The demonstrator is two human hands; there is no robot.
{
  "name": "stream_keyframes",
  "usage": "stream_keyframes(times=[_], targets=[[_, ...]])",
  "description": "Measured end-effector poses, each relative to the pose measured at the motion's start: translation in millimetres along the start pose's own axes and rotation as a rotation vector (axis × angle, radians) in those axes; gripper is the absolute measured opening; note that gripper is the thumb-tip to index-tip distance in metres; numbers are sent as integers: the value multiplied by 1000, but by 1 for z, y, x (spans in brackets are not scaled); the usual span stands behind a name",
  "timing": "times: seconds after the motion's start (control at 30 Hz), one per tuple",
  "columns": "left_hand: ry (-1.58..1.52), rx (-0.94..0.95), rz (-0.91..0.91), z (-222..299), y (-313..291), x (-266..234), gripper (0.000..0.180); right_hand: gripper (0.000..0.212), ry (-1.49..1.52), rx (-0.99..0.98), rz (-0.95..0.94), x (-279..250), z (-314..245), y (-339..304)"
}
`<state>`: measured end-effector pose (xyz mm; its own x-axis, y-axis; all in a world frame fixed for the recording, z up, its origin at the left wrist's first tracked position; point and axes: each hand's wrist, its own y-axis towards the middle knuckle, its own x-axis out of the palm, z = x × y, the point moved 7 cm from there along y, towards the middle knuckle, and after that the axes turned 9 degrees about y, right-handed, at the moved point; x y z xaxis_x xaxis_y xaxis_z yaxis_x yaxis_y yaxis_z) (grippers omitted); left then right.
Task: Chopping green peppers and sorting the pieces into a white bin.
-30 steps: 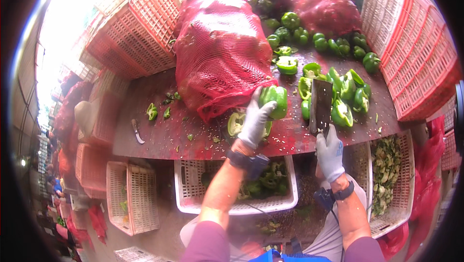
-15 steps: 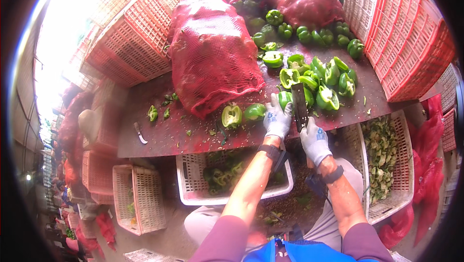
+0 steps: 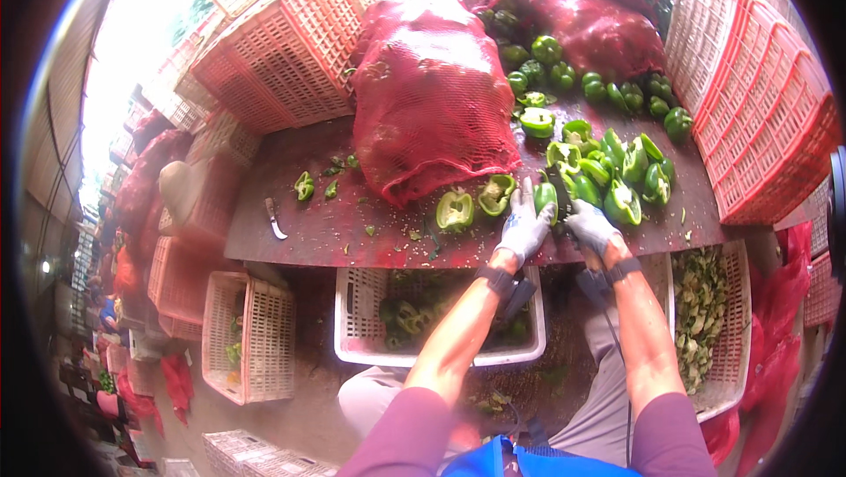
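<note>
My left hand [image 3: 525,229], in a pale work glove, grips a green bell pepper [image 3: 545,195] near the table's front edge, its fingers along the pepper's left side. Just right of it, my gloved right hand [image 3: 592,227] is closed, with what looks like the end of a knife handle [image 3: 589,257] by the wrist; the blade is hidden. Two halved peppers lie left of my hands: one pepper half [image 3: 455,211] and another pepper half [image 3: 496,194], cut faces showing. Beyond my hands is a heap of cut peppers [image 3: 622,202].
Red mesh sacks [image 3: 432,98] and whole peppers [image 3: 547,50] fill the table's back. A small curved knife [image 3: 276,220] lies left. Pink crates [image 3: 767,98] flank the table. Below are a white crate [image 3: 441,358] of peppers and a crate of pale green scraps [image 3: 699,310].
My view has shifted, so the table sits further right. The knife's broad dark blade showed between my hands before and is now hidden. The pepper half beside my left hand now shows its cut face.
</note>
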<state>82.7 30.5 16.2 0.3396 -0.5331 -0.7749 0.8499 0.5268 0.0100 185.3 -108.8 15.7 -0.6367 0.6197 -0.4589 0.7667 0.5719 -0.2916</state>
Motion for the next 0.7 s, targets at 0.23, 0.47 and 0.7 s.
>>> stream_keyframes(times=[0.23, 0.47, 0.7], targets=[[243, -197, 275, -64, 5, -146, 38, 27, 56, -29, 262, -15, 19, -43], [639, -333, -137, -116, 104, -123, 45, 32, 61, 73, 193, 11, 22, -59], [750, 180, 900, -88, 198, -205, 37, 31, -115, -120, 182, 12, -4, -58]])
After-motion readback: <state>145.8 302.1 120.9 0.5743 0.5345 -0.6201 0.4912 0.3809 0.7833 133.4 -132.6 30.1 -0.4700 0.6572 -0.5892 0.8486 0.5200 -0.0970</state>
